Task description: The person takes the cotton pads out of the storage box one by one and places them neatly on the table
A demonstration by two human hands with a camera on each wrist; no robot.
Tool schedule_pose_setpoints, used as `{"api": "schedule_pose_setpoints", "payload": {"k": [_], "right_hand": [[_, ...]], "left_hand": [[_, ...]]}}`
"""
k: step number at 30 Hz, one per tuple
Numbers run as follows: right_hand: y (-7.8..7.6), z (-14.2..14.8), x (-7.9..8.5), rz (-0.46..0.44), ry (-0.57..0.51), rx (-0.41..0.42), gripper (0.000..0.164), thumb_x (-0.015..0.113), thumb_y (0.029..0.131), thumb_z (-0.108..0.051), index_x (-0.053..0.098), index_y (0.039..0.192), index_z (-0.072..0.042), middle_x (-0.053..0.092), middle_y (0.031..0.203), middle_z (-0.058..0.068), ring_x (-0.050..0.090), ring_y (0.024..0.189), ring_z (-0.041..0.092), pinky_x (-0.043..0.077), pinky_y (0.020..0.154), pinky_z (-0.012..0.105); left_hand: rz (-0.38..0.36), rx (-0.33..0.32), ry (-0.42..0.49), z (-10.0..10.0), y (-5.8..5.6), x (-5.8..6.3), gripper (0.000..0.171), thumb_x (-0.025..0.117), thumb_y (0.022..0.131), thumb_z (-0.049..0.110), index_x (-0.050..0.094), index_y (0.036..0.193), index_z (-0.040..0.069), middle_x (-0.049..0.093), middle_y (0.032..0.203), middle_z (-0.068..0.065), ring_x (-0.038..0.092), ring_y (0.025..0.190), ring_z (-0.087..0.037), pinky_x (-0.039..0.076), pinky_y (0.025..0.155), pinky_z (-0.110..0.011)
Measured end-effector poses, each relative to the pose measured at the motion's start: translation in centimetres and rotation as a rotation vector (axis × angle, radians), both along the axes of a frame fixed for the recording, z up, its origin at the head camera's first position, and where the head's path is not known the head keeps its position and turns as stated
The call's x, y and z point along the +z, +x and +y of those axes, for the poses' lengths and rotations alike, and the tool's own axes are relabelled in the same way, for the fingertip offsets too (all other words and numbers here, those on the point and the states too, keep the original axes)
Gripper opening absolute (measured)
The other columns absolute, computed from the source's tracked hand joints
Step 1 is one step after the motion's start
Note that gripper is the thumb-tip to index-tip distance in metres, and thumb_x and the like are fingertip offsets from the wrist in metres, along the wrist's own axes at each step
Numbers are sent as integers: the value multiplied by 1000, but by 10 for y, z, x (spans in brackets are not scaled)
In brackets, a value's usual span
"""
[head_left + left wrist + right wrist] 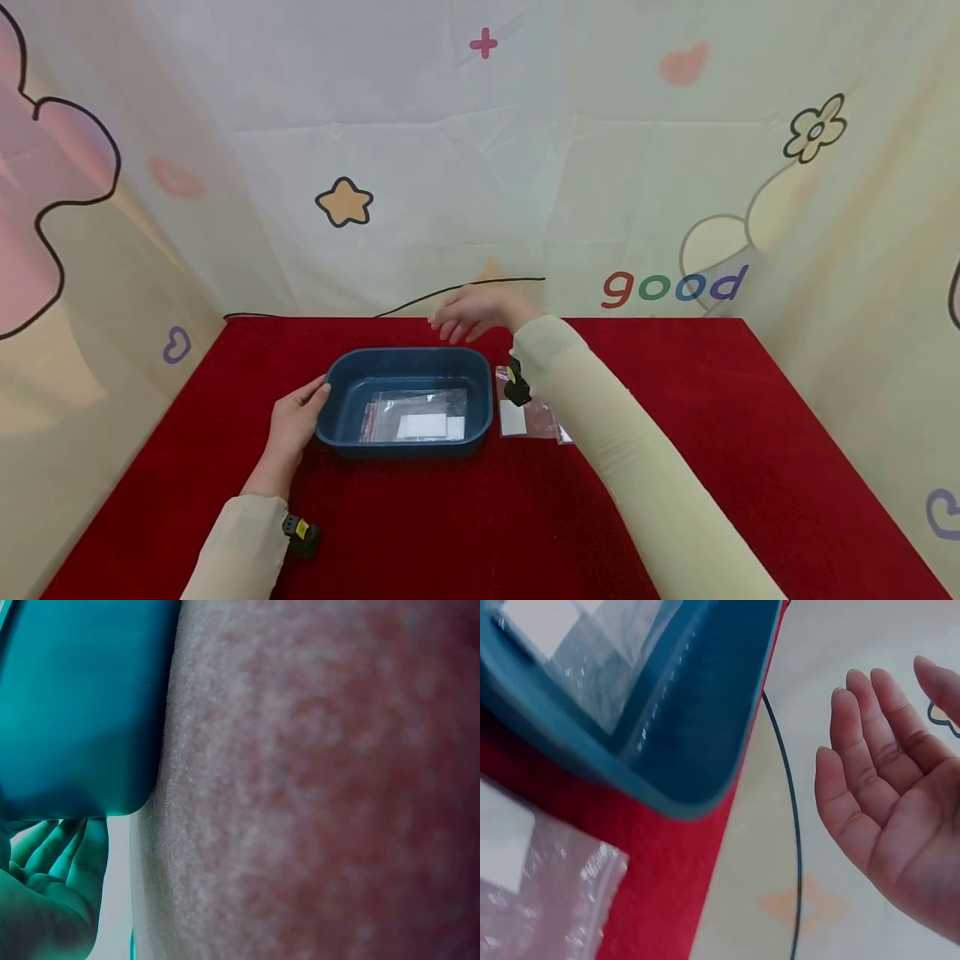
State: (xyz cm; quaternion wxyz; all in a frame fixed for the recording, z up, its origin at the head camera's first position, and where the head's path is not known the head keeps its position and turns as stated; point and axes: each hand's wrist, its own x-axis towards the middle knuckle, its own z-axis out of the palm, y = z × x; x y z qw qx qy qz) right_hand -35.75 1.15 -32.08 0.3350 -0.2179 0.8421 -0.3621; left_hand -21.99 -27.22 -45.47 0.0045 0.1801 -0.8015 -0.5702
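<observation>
Steadying left hand (pixel 291 421): holding the left end of the blue plastic basin (pixel 405 451), thumb near the rim, fingers against the outer end wall; how firmly, I cannot tell. A light hold would probably stop sliding without tipping.
Right hand (pixel 474 312): empty, fingers loosely extended, raised just beyond the basin's far rim. For thin film, a fingertip pinch at one edge would likely work best.
Basin: rectangular with rounded corners, upright on the red cloth (pixel 450 533), slightly left of centre.
Inside pouches (pixel 390 407): clear plastic, lying flat and overlapping on the basin floor, white rectangles showing; I cannot tell how many. Laying any others equally flat should spare their edges from catching the walls.
Outside pouches (pixel 536 421): clear plastic, also with white rectangles, just right of the basin, partly hidden by the wrist-worn camera (pixel 517 385) and sleeve (pixel 637 425). Slippery film may cling in pairs, so separating edges first would help.
</observation>
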Motion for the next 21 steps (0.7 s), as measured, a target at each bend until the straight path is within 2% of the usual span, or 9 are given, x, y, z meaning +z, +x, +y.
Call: {"api": "schedule_pose_setpoints", "payload": {"k": [6,12,21], "right_hand": [[3,-10,-13,-15,1,6,45,66,99,-29,63,135,-2,66,134,21,62,129,41,52,111,48],[5,-18,-19,-25,17,-9,43,68,98,-30,65,133,-5,68,130,17,62,130,39,52,111,46],[9,-31,-28,-95,47,3,49,62,101,-30,60,140,-1,65,137,19,62,131,36,48,115,46]], "left_hand": [[3,-3,-7,-2,-1,-1,52,46,110,27,39,156,4,36,164,-21,38,151,-36,38,122,-51],[5,-4,-6,-2,-1,-1,52,46,110,28,40,156,4,35,165,-21,35,153,-36,37,122,-51],[-4,1,-7,0,0,0,52,45,110,26,39,157,5,35,165,-20,38,151,-36,39,121,-52]]}}
